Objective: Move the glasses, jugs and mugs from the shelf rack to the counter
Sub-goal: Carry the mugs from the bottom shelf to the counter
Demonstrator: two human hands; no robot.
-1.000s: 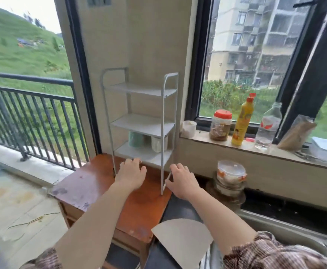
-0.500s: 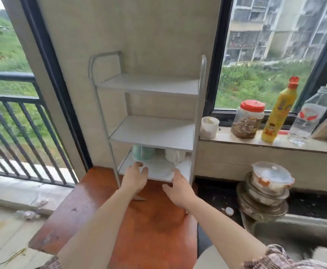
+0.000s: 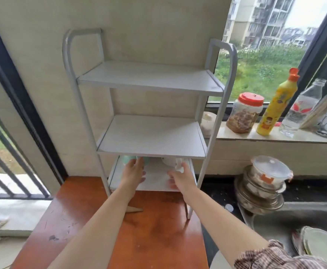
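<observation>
From the head view, both hands reached into the bottom tier of the white shelf rack (image 3: 151,136), since only that tier held anything. The left hand (image 3: 133,174), fingers spread, met the teal mug (image 3: 126,159); the right hand (image 3: 180,177), loosely apart, touched the white mug's handle (image 3: 178,165), the easiest hold. The middle tier hung low over the mugs, crowding any lift. The rack stood on the wooden table (image 3: 92,220); stacked bowls (image 3: 261,189) sat right of the rack.

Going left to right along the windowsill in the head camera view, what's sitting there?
White cup partly behind the rack post, red-lidded jar, yellow squeeze bottle, clear plastic bottle, then a leaning brown packet.
</observation>
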